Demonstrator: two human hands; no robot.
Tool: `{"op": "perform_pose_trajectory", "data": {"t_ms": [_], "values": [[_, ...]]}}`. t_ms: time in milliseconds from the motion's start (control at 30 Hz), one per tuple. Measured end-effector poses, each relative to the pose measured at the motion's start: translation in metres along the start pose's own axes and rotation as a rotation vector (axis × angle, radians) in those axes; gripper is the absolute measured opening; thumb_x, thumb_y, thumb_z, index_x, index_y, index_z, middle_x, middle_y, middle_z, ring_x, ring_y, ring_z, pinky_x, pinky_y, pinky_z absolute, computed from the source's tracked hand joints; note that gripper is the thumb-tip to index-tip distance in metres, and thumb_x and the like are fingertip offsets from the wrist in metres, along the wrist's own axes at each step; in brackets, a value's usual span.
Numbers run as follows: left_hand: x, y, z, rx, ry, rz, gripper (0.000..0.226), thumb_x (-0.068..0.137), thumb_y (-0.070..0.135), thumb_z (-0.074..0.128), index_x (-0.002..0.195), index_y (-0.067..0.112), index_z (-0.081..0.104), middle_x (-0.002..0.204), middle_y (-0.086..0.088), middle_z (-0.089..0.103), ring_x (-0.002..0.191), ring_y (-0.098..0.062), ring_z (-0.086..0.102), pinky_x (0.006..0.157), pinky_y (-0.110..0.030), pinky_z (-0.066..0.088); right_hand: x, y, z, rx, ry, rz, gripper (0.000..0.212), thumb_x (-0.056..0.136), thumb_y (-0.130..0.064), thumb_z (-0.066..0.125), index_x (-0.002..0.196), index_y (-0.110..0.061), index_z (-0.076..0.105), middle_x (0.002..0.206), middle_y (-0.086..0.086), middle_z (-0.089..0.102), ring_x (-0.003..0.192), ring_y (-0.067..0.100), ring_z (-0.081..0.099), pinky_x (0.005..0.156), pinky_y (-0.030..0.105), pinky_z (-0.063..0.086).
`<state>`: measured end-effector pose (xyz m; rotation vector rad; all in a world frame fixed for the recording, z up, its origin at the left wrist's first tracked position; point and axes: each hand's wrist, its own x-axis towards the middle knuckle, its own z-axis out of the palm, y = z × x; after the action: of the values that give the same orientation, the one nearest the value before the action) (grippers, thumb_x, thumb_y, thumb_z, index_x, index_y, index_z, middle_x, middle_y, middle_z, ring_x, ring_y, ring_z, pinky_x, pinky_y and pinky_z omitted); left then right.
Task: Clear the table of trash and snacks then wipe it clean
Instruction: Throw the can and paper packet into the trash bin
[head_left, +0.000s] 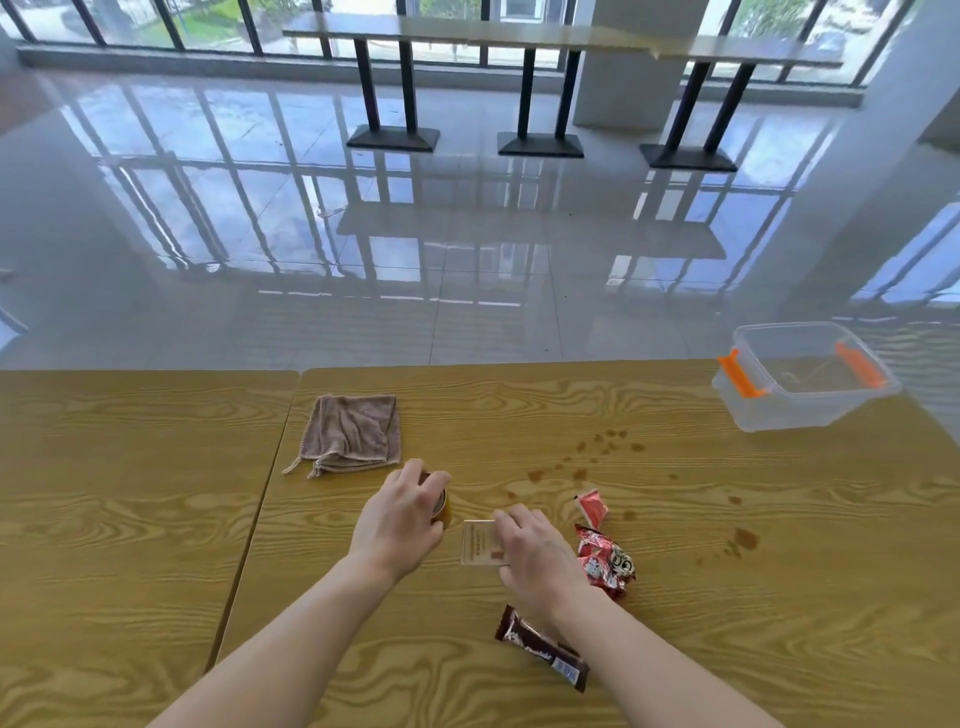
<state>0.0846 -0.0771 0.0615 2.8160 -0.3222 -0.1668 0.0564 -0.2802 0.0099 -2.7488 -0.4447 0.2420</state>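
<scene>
My left hand (402, 517) is closed around a small golden can (441, 506) standing on the wooden table (675, 597). My right hand (535, 556) grips the edge of a small clear plastic packet (478, 543) lying flat beside the can. A red snack wrapper (608, 561) and a small red sachet (594, 508) lie just right of my right hand. A brown chocolate bar (540, 647) rests near the front, partly under my right forearm. Brown spill spots (608, 444) dot the table toward the right. A folded brown cloth (350, 434) lies behind my left hand.
A clear plastic box (802, 382) with orange latches sits at the table's far right corner. A second wooden table (114, 493) adjoins on the left. Beyond lie a glossy tiled floor and a long counter on black legs (530, 88).
</scene>
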Motion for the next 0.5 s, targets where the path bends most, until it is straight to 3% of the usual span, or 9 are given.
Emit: {"op": "perform_pose_trajectory", "data": {"t_ms": [133, 500], "values": [[-0.003, 0.012, -0.007, 0.003, 0.022, 0.084, 0.052, 0.081, 0.022, 0.067, 0.131, 0.022, 0.052, 0.119, -0.003, 0.05, 0.103, -0.022, 0.05, 0.075, -0.039, 0.055, -0.017, -0.002, -0.011, -0.004, 0.056, 0.086, 0.061, 0.084, -0.008, 0.064, 0.14, -0.01, 0.042, 0.126, 0.004, 0.051, 0.115, 0.024, 0.047, 0.104, 0.034, 0.043], [-0.026, 0.08, -0.012, -0.022, 0.016, 0.333, 0.044, 0.079, 0.022, 0.064, 0.123, 0.022, 0.056, 0.116, -0.003, 0.051, 0.099, -0.024, 0.051, 0.069, -0.041, 0.054, -0.105, 0.007, -0.034, 0.099, 0.299, 0.398, 0.058, 0.082, -0.02, 0.071, 0.135, -0.017, 0.047, 0.124, 0.003, 0.053, 0.111, 0.021, 0.049, 0.093, 0.028, 0.043]]}}
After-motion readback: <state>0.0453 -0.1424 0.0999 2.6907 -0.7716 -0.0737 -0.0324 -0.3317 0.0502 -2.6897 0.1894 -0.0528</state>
